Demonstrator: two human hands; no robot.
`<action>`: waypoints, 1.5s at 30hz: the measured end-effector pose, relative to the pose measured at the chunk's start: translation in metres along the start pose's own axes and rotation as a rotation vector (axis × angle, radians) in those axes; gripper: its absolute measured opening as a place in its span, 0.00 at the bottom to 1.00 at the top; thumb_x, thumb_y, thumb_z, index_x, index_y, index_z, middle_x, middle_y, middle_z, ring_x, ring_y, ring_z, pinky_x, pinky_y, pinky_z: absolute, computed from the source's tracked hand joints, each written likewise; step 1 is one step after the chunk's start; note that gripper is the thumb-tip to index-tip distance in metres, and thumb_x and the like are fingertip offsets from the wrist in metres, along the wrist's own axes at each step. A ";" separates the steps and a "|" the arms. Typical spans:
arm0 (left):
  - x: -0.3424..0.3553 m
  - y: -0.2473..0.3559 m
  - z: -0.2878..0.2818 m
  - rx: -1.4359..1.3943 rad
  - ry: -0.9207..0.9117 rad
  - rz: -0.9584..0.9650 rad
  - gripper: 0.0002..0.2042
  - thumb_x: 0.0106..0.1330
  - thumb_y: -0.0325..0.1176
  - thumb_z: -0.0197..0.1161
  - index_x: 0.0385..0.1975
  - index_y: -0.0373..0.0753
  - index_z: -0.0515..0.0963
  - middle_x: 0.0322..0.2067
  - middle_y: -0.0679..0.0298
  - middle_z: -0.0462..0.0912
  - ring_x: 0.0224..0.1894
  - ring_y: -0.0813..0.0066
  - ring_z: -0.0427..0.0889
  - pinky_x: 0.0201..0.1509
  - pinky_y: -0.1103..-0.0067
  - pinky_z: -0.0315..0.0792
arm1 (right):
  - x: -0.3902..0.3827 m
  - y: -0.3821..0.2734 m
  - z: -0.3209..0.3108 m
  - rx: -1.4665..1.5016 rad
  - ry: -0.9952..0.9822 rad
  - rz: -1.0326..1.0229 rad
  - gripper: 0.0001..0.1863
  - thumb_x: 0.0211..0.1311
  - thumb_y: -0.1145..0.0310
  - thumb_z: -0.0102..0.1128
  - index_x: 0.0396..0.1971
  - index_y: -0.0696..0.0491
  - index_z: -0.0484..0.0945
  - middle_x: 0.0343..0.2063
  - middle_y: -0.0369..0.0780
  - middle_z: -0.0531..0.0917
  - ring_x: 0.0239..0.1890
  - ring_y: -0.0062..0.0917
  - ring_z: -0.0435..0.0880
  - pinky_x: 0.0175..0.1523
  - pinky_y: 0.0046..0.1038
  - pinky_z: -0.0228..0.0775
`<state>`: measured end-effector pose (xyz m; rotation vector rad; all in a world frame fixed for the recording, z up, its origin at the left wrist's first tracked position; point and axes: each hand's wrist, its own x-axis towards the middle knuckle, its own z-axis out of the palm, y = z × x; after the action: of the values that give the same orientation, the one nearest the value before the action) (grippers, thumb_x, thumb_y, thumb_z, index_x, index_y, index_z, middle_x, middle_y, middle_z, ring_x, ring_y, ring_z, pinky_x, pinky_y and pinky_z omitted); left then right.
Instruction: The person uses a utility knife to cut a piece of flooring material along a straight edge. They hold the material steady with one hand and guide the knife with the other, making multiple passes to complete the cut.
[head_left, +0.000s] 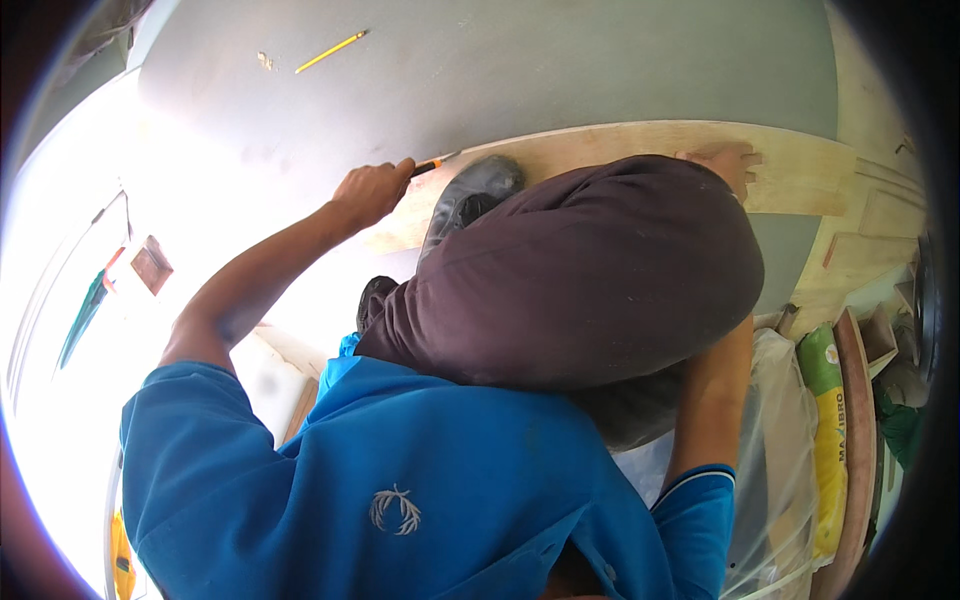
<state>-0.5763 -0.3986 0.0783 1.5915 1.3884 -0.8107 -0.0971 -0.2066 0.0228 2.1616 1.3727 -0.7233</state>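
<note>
Accordingly, we extended the left forearm (270, 270) forward and to the right, elbow bent, with the left hand (375, 192) near the far edge of the board (805, 170). We ran the right forearm (715, 395) forward beneath the bent knee (690, 260), so that the right hand (722, 163) emerged beyond it, fingers directed to the right.

We had the board, a long piece of pale wood, crosswise in front of us on a grey panel (620, 60), its right end reaching past the panel's edge. The knee, in dark trousers, blocked our view of the board's middle, and a black shoe (485, 185) covered a portion toward the left. Farther out on the panel we had a yellow pencil (331, 52), set at a slant, and beside it a few small pale scraps (264, 62). To our right we had a clear plastic sheet (785, 420), a green and yellow bag (829, 450) and a curved brown plank (852, 430), side by side.

With the left hand we gripped a black and orange cutter (428, 166), fingers closed around its handle, tip directed right at the board's far edge. With the right hand we touched the board; the knee hid part of that hand, and we could not tell whether it lay flat or grasped the wood.
</note>
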 end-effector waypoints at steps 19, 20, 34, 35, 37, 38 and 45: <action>0.053 0.074 -0.032 -0.118 0.149 0.144 0.10 0.80 0.34 0.52 0.53 0.39 0.70 0.41 0.48 0.86 0.45 0.46 0.88 0.48 0.56 0.81 | 0.007 -0.015 0.002 -0.006 -0.038 -0.023 0.78 0.46 0.45 0.87 0.77 0.73 0.36 0.79 0.67 0.34 0.79 0.68 0.46 0.76 0.56 0.63; 0.056 0.078 -0.035 -0.126 0.148 0.168 0.10 0.80 0.34 0.52 0.53 0.39 0.70 0.41 0.48 0.87 0.45 0.46 0.88 0.49 0.56 0.81 | 0.006 -0.005 -0.004 -0.009 -0.033 -0.001 0.78 0.46 0.45 0.87 0.77 0.72 0.36 0.79 0.67 0.34 0.79 0.68 0.46 0.77 0.56 0.63; 0.009 -0.002 0.012 -0.018 0.046 0.038 0.09 0.83 0.38 0.48 0.51 0.39 0.68 0.36 0.49 0.85 0.38 0.45 0.88 0.42 0.54 0.81 | -0.002 -0.004 -0.011 0.018 -0.007 0.028 0.75 0.48 0.49 0.87 0.76 0.73 0.36 0.78 0.68 0.34 0.80 0.68 0.46 0.75 0.60 0.63; 0.004 -0.001 0.012 -0.014 0.020 0.034 0.09 0.83 0.38 0.48 0.51 0.40 0.68 0.37 0.49 0.85 0.38 0.45 0.88 0.43 0.54 0.82 | -0.004 -0.001 -0.007 0.036 -0.018 0.008 0.75 0.48 0.50 0.87 0.76 0.73 0.36 0.78 0.68 0.34 0.80 0.68 0.45 0.75 0.60 0.63; 0.007 -0.012 0.016 0.022 0.032 0.014 0.09 0.83 0.38 0.47 0.52 0.39 0.68 0.37 0.49 0.85 0.38 0.45 0.87 0.43 0.54 0.81 | -0.004 0.002 -0.006 0.029 -0.033 0.005 0.75 0.48 0.50 0.87 0.76 0.73 0.35 0.78 0.68 0.34 0.80 0.68 0.43 0.75 0.60 0.63; 0.002 -0.017 0.016 0.014 0.022 -0.003 0.09 0.83 0.37 0.47 0.52 0.39 0.68 0.37 0.49 0.85 0.37 0.46 0.87 0.44 0.55 0.81 | -0.007 -0.004 -0.007 0.004 -0.042 0.022 0.75 0.48 0.50 0.87 0.76 0.72 0.35 0.79 0.68 0.34 0.80 0.68 0.43 0.75 0.60 0.63; -0.006 -0.022 0.015 0.008 -0.021 -0.027 0.10 0.83 0.39 0.49 0.52 0.40 0.68 0.37 0.49 0.85 0.39 0.46 0.87 0.45 0.54 0.80 | -0.009 -0.004 -0.009 -0.027 0.023 0.037 0.74 0.49 0.49 0.86 0.78 0.70 0.36 0.80 0.64 0.33 0.80 0.66 0.45 0.76 0.58 0.64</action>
<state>-0.5978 -0.4144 0.0728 1.5688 1.3962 -0.8475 -0.1022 -0.2049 0.0350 2.1748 1.3425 -0.6633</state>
